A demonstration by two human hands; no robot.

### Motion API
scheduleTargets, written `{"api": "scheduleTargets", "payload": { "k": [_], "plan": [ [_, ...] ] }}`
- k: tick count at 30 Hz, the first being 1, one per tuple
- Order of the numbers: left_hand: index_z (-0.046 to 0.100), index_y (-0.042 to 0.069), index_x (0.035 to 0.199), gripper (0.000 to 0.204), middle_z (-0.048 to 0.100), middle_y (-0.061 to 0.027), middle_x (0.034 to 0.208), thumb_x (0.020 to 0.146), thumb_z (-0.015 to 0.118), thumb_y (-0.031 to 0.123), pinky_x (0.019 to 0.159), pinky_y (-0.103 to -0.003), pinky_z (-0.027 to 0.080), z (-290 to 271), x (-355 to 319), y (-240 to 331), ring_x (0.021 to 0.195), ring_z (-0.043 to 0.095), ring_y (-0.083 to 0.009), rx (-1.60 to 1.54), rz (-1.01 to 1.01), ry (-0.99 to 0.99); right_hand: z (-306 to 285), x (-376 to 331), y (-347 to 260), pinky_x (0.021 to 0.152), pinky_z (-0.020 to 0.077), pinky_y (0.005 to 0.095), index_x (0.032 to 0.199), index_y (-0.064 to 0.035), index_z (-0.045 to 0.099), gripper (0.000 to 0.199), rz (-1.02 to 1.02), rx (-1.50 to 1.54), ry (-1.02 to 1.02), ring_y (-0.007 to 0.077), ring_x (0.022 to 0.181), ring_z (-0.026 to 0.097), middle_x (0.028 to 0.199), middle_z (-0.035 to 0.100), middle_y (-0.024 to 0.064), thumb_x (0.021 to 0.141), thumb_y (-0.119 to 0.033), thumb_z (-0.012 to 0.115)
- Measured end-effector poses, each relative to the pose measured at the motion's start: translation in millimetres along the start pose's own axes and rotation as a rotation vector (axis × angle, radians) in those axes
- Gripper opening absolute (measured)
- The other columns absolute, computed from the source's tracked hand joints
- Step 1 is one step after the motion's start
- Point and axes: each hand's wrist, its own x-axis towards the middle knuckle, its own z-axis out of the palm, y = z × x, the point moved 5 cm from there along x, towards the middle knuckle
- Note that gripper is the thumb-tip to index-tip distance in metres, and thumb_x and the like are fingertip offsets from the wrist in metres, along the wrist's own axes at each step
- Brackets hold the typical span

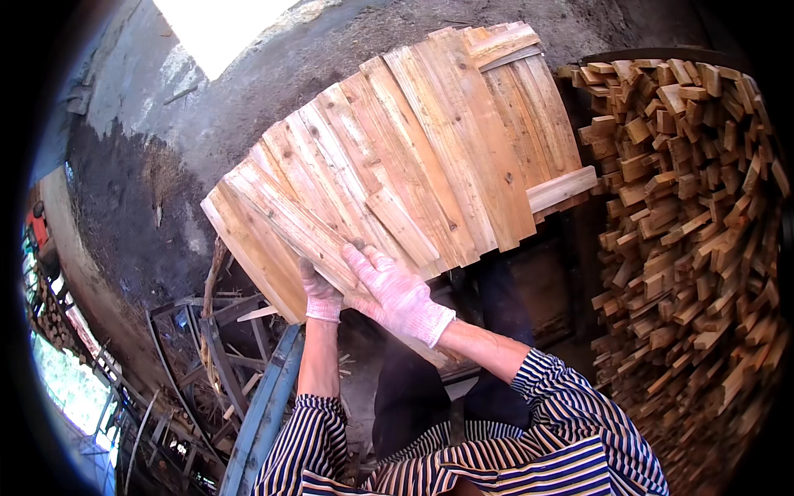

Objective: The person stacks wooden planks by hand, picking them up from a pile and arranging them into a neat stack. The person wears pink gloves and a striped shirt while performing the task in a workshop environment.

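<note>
A long narrow wooden plank [285, 217] slants across the left part of a wide layer of similar boards [438, 140]. Its near end runs under my hands toward my legs. My left hand [321, 296], in a pinkish knitted glove with darkened fingertips, grips the plank's left edge. From the right, my right hand [399, 299], gloved alike, is closed over the same plank, its fingers pointing away from me. Part of its grip is hidden beneath the hand. A short board piece [402, 226] lies on the layer just beyond my right hand.
Two crosspieces, a far one [504, 45] and a near one [562, 190], sit at the layer's right end. A tall stack of cut wood [678, 207] rises at the right. Left of me are a blue metal beam [263, 413] and a tangle of metal frames [219, 339].
</note>
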Motion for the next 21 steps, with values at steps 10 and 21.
{"api": "scheduleTargets", "payload": {
  "k": [10, 21],
  "plan": [
    [0.043, 0.006, 0.147, 0.100, 0.061, -0.0164, 0.132, 0.074, 0.080, 0.063, 0.103, -0.056, 0.050, -41, 31, 4, 0.118, 0.061, -0.0373, 0.005, -0.107, 0.010, 19, 68, 118, 0.098, 0.0484, 0.0495, 0.146, -0.0175, 0.050, 0.070, 0.171, -0.501, 0.471, 0.0409, 0.122, 0.053, 0.139, 0.051, 0.0220, 0.082, -0.033, 0.076],
    [0.049, 0.009, 0.143, 0.084, 0.062, -0.0127, 0.132, 0.080, 0.080, 0.054, 0.104, -0.047, 0.051, 44, 67, -76, 0.120, 0.060, -0.0301, 0.061, -0.233, 0.013, -108, 87, 36, 0.109, 0.0421, 0.0386, 0.154, -0.0124, 0.042, 0.081, 0.069, 0.113, 0.447, 0.0315, 0.129, 0.053, 0.137, 0.054, 0.0224, 0.084, -0.038, 0.076]
  ]
}}
